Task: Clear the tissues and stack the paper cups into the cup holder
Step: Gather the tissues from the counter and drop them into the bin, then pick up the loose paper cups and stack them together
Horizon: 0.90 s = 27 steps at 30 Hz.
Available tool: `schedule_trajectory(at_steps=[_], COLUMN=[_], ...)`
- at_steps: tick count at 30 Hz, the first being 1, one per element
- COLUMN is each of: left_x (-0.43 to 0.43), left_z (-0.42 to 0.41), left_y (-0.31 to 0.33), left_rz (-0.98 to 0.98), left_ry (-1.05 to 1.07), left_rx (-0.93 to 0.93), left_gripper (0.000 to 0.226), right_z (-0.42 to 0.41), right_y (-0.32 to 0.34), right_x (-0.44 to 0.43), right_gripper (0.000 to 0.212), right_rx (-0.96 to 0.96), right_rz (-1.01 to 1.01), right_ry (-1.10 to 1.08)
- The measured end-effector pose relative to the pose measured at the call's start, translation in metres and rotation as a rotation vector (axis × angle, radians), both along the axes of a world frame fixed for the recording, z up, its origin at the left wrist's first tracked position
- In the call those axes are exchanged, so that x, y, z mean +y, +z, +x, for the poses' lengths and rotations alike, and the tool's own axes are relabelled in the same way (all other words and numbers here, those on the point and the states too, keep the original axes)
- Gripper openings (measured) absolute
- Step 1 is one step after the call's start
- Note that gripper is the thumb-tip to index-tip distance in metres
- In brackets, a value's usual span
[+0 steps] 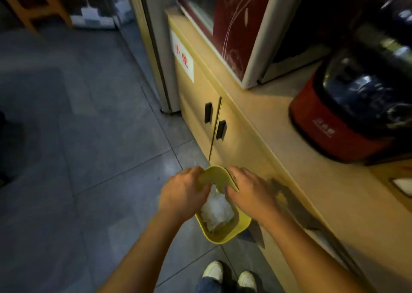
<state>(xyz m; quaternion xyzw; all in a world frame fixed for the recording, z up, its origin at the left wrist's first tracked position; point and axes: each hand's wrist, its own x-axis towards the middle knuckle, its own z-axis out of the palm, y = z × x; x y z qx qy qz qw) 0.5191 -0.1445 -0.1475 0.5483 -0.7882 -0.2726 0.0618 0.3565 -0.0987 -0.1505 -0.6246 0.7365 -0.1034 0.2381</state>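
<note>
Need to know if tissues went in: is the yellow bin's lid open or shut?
Open. Both hands, left hand and right hand, hold the lid tilted up, and white tissues show inside the bin.

- Your left hand (185,194) fingertips hidden behind bin lid (214,176).
- Tissues (217,210) partly covered by both hands.
- Rice cooker (356,105) blurred, cut off at right edge.

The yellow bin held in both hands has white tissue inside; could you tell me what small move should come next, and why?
Probably pull the tissue out with the left hand while the right hand steadies the yellow bin. Both hands grip its rim over the floor, and the left fingers sit nearest the crumpled wad.
</note>
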Motion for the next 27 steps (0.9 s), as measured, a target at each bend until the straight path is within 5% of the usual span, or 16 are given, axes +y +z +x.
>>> schedule_trajectory(at_steps=[12, 27], left_x=[0.034, 0.130], left_z=[-0.052, -0.214], left_y=[0.182, 0.295], left_rz=[-0.224, -0.189], left_ry=[-0.205, -0.686], left_rx=[0.261, 0.535], left_gripper=[0.038, 0.024], right_z=[-0.033, -0.155], right_y=[0.197, 0.291], right_x=[0.067, 0.226], right_gripper=[0.039, 0.035], right_rx=[0.099, 0.246], right_rz=[-0.421, -0.535], right_ry=[-0.156, -0.572])
